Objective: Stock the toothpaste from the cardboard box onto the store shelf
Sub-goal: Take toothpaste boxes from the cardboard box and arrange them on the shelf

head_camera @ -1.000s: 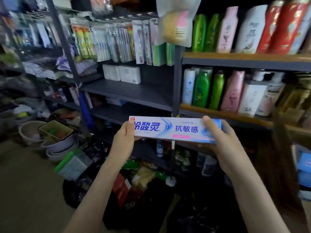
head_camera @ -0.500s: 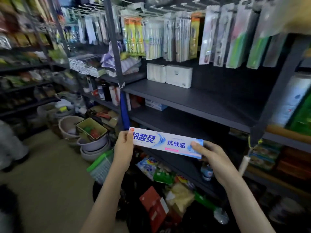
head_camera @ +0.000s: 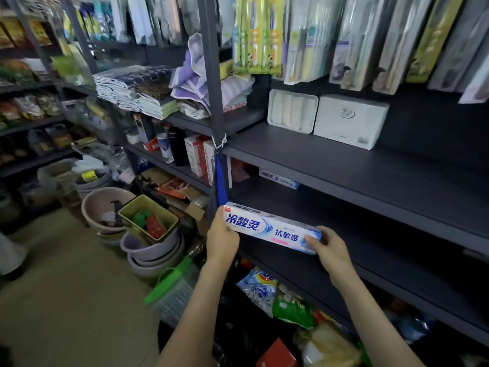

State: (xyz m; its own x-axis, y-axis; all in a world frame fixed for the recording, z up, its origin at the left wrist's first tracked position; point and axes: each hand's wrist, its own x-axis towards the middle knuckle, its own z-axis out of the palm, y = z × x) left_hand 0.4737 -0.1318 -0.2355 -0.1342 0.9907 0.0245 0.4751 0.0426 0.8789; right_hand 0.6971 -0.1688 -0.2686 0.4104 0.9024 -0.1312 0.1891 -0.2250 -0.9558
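A white and blue toothpaste box [head_camera: 271, 229] is held level between both hands at the front edge of the dark lower shelf [head_camera: 357, 234]. My left hand [head_camera: 221, 238] grips its left end and my right hand [head_camera: 329, 251] grips its right end. Another toothpaste box [head_camera: 277, 178] lies far back on that same shelf, near the blue upright post. The cardboard box is not in view.
The shelf above [head_camera: 344, 165] carries two white packs [head_camera: 328, 116] at the back. Toothbrush packs [head_camera: 304, 35] hang overhead. Stacked basins [head_camera: 148, 242] and a green-lidded crate [head_camera: 172, 287] stand on the floor to the left; bagged goods [head_camera: 277, 295] lie under the shelves.
The view has swung left and closer to the dark shelves. Both hands have carried the toothpaste box forward and down to the lower shelf's front edge.
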